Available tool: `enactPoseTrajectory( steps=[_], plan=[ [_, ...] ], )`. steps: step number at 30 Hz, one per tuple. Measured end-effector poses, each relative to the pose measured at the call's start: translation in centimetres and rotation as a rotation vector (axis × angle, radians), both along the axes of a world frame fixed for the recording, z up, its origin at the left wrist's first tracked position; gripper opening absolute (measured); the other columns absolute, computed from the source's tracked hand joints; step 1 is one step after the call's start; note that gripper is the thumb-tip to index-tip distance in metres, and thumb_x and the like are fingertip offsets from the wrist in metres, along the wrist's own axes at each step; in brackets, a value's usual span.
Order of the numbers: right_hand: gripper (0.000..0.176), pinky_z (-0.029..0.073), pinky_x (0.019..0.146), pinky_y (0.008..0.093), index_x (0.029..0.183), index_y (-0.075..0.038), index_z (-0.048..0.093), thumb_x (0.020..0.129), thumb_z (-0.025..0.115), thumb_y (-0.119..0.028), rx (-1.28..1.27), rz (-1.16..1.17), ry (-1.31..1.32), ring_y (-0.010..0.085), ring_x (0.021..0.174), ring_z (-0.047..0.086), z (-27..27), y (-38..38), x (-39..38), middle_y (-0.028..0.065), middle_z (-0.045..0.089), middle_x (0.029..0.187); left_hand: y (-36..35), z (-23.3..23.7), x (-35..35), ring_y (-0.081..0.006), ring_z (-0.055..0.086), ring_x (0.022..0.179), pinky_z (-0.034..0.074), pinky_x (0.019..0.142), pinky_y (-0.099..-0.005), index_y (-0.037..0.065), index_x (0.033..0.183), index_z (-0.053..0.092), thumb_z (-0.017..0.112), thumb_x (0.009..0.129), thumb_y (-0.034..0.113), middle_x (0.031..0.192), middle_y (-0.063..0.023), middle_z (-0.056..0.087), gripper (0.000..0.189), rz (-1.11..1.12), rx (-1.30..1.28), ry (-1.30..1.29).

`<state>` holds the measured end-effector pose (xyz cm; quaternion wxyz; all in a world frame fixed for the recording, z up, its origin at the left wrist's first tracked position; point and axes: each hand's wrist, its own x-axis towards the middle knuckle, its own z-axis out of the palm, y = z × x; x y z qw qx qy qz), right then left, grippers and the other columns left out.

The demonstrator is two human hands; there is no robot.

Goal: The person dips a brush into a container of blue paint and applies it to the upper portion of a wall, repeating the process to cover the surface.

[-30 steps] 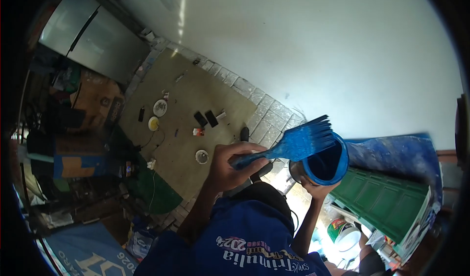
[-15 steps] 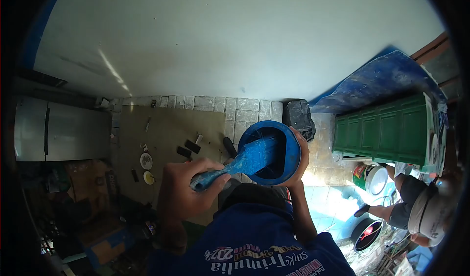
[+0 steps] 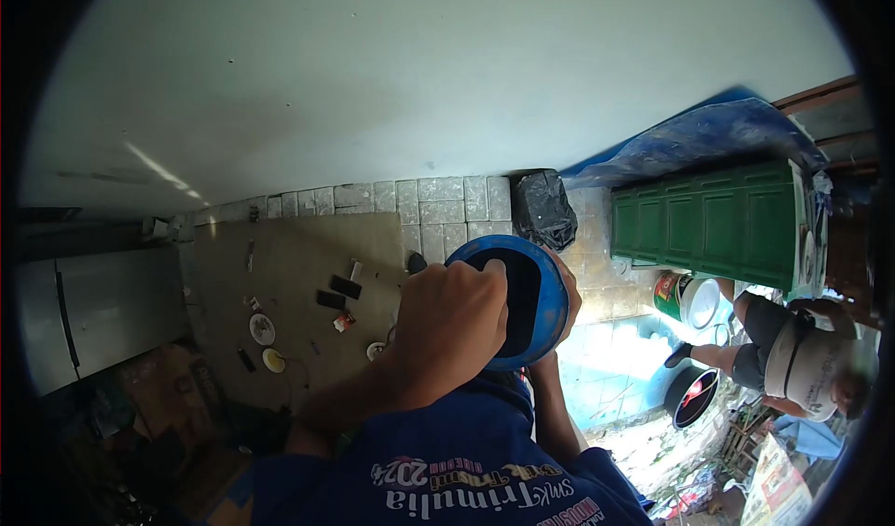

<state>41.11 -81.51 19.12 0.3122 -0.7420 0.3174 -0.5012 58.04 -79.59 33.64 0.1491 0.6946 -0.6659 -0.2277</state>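
A round blue paint container [image 3: 557,307] with a dark inside is held in front of my chest. My right hand [image 3: 567,295] grips it from its right side, the fingers around the outer wall. My left hand [image 3: 454,325] is closed over the left part of the opening, knuckles up. It holds the paintbrush, whose handle and bristles are now hidden behind the hand and inside the container. Beyond the container rises a pale wall [image 3: 419,78].
A black plastic-wrapped bundle [image 3: 545,211] sits against the wall. Rightward are a green panelled cabinet [image 3: 704,218], a paint bucket [image 3: 697,300], a black tub [image 3: 692,398] and another person [image 3: 802,367]. On the left, a brown mat [image 3: 298,256] bears plates and small items.
My left hand has moved right and lowered the blue-coated paintbrush into the container, hiding it. The view has shifted, so the surroundings appear further left.
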Motion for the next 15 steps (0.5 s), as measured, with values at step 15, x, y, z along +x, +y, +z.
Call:
enactPoseTrajectory(
  steps=[15],
  plan=[
    [0.11,0.044,0.101,0.0512,0.141,0.001,0.034,0.062,0.085,-0.058,-0.025,-0.228,-0.146,0.0441,0.122,0.053,0.1,-0.4,8.8,0.0304,0.051,0.131,-1.6,1.2,9.7,-0.0271,0.066,0.052,0.048,0.051,-0.0334,0.004,0.08,0.068,0.077,0.076,0.018,0.059,-0.0145,0.064,0.016,-0.027,-0.089,0.218]
  ],
)
